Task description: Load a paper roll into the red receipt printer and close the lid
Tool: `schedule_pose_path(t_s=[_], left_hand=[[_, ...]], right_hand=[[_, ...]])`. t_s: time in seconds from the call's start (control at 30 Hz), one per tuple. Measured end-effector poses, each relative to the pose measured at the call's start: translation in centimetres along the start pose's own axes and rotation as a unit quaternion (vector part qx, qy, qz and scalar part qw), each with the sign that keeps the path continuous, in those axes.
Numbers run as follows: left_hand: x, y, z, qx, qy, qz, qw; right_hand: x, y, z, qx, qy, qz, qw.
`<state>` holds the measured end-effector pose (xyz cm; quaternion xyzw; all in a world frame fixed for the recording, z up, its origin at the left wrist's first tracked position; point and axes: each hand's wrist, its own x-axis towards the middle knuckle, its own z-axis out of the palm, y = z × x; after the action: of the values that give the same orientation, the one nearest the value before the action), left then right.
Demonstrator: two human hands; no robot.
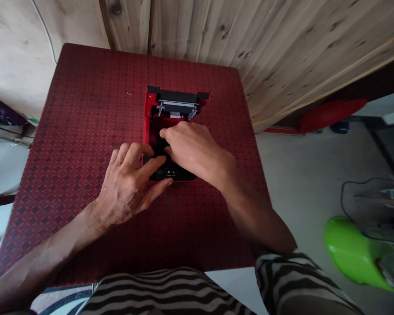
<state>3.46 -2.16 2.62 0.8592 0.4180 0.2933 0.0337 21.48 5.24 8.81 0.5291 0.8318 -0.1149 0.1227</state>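
Note:
A red and black label printer (180,97) stands on the table with its lid raised at the back. Metal rods and a pale part show on the inside of the lid. My left hand (126,186) grips the printer's front left corner, with its index finger on the black front panel (179,174) and its thumb along the front edge. Reaching into the open compartment from the right is my right hand (193,144), its fingers curled and pointing down. Its fingertips are partly hidden, and whatever they hold inside cannot be made out.
The table (85,100) has a red patterned cover and stands against a wooden plank wall (190,28). To the right on the floor is a bright green plastic object (351,253) with a dark cable near it. A red object (331,114) lies farther back.

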Motion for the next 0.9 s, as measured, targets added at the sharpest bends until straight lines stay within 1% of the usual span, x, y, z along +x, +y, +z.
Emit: schedule_pose_path(t_s=[0.1, 0.23, 0.37, 0.43, 0.53, 0.6, 0.67, 0.73, 0.8, 0.9], left_hand=[[0.1, -0.3, 0.4, -0.005, -0.011, -0.013, 1.0], [0.2, -0.6, 0.8, -0.005, -0.036, -0.021, 0.999], [0.4, -0.6, 0.9, -0.012, -0.04, -0.029, 0.999], [0.4, -0.6, 0.9, -0.014, -0.039, -0.032, 0.999], [0.3, -0.5, 0.8, -0.017, -0.037, -0.029, 0.999], [0.2, -0.6, 0.8, -0.021, -0.034, -0.026, 0.999], [0.0, -0.6, 0.9, -0.028, -0.03, -0.026, 0.999], [-0.2, -0.7, 1.0, -0.034, -0.03, -0.027, 0.999], [-0.3, -0.7, 0.9, -0.041, -0.029, -0.026, 0.998], [0.2, -1.1, 0.0, -0.079, -0.019, -0.014, 0.997]], right_hand=[[0.8, 0.2, 0.1, 0.006, -0.014, 0.0, 1.0], [1.7, 0.3, 0.6, 0.011, 0.002, 0.004, 1.0], [1.8, 0.3, 1.1, 0.018, 0.013, 0.016, 1.0], [1.0, 0.5, 1.1, 0.024, 0.037, 0.016, 0.999], [-1.4, 1.1, 0.9, 0.058, 0.109, -0.005, 0.992], [-3.2, 1.6, 1.1, 0.102, 0.132, -0.049, 0.985], [-4.6, 2.0, 1.7, 0.142, 0.134, -0.093, 0.976], [-5.3, 2.3, 2.8, 0.171, 0.151, -0.115, 0.967], [-5.3, 2.5, 4.1, 0.189, 0.188, -0.115, 0.957], [-5.1, 2.6, 5.4, 0.201, 0.238, -0.121, 0.942]])
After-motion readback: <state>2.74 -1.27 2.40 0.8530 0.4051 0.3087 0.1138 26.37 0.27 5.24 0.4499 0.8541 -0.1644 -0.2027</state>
